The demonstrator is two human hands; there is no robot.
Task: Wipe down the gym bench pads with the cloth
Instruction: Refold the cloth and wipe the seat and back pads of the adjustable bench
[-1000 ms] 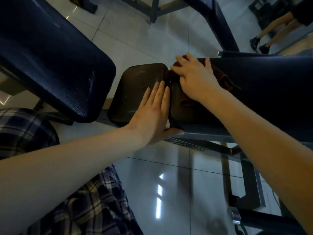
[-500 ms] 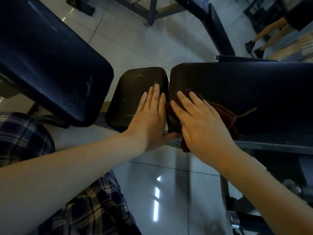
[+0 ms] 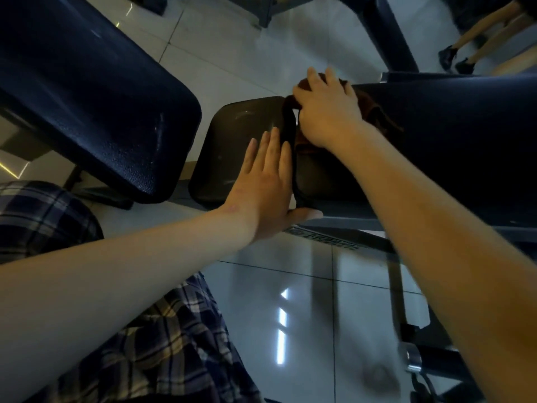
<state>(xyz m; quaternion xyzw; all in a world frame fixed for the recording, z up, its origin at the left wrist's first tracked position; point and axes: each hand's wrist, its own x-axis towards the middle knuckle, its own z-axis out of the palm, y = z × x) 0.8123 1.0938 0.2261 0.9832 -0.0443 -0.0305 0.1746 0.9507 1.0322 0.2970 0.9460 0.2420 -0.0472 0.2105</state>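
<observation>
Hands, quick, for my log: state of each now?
Left hand: open, flat on the seat pad.
Right hand: open, pressing the cloth on the back pad.

Single wide-angle view, worn on the head. Looks forward and steeply down from just above the seat pad [image 3: 238,141] and back pad [image 3: 450,135]. Sits at arm's reach, with the left hand [image 3: 261,187] and right hand [image 3: 328,112] mid-frame. Takes in the tiled floor [image 3: 290,286] beneath and a neighbouring pad [image 3: 87,97] at left.
</observation>
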